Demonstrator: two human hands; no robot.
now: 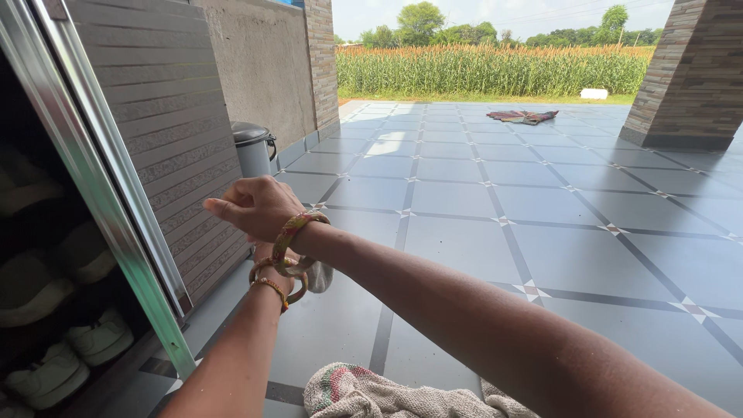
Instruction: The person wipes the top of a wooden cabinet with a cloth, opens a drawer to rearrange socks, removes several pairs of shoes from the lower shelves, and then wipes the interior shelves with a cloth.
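Right hand (251,207) is curled into a loose fist out in front, thumb poking left, nothing visible in it. Left hand (272,267) sits just under that wrist, mostly hidden, so can't tell what its fingers are doing, though a bit of grey cloth (319,275) shows right beside it. Open shoe cabinet (54,310) on the left, steel bin (254,147) by the wall, burlap sack (371,395) down on the tiles.

open tiled floor (480,232) right, cabinet frame (101,193) left
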